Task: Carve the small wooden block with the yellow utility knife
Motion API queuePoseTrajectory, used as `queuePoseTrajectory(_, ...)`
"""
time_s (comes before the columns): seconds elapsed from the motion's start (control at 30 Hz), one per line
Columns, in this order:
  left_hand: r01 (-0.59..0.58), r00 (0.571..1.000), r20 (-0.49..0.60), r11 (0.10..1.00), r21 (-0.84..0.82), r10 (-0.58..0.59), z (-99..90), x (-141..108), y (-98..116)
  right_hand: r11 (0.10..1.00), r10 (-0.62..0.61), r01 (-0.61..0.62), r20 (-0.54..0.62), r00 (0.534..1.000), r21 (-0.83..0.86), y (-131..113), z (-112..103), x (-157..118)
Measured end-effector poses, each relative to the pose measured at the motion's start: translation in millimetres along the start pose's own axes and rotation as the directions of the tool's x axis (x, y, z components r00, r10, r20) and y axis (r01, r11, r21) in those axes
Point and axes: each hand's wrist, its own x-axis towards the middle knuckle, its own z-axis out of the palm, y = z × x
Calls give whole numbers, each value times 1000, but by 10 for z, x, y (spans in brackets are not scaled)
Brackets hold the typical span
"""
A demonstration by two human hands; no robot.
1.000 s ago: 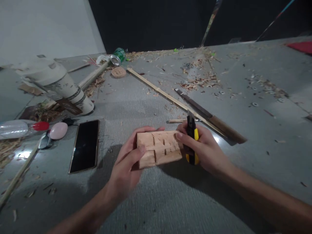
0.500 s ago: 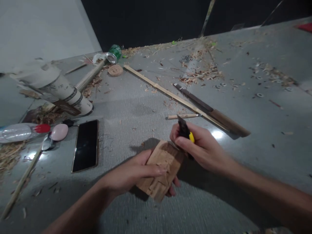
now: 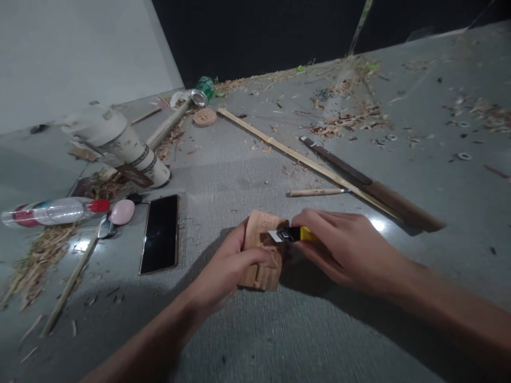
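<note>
A pale brown wooden block [image 3: 261, 226] with a rough, carved face is gripped in my left hand [image 3: 231, 266]. My left thumb lies across its face, and the other fingers are hidden behind it. My right hand [image 3: 339, 244] is closed round a yellow and black utility knife [image 3: 293, 234]. The knife's blade points left over the block's upper face; whether it touches the wood I cannot tell. Beyond the hands lies a slim wooden-handled tool [image 3: 317, 192] with a metal tip.
A phone [image 3: 159, 234] lies left of the block, with a plastic bottle [image 3: 64, 211] and stacked paper cups [image 3: 123, 141] farther left. A long wooden strip [image 3: 275, 142] and a dark blade with a brown handle [image 3: 399, 202] lie beyond. Wood shavings [image 3: 351, 119] litter the floor.
My right hand has turned the knife from pointing up to pointing left, bringing its blade over the block. My left hand has tilted the block more upright. The camera view has shifted left.
</note>
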Motion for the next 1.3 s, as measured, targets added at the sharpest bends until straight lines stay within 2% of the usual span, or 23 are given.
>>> queuePoseTrajectory(0.27, -137, 989, -26, 973, 187, 144, 28, 13, -24, 996, -63, 61, -31, 998, -61, -49, 67, -8)
queuePoseTrajectory(0.47, -105, 991, -49, 955, 276, 123, 55, 13, -5, 995, -64, 57, -85, 994, -82, -56, 69, -14)
queuePoseTrajectory(0.93, -151, 977, -96, 932, 330, 193, 44, 81, -72, 997, -32, 23, -136, 990, -68, -51, 125, -27)
queuePoseTrajectory(1.1, -179, 970, -96, 921, 346, 224, 45, 85, -91, 998, -29, 21, -121, 992, -65, -69, 120, -26)
queuePoseTrajectory(1.3, -129, 974, -132, 926, 355, 186, 65, 76, -78, 996, -14, 2, -135, 991, -86, -93, 119, -23)
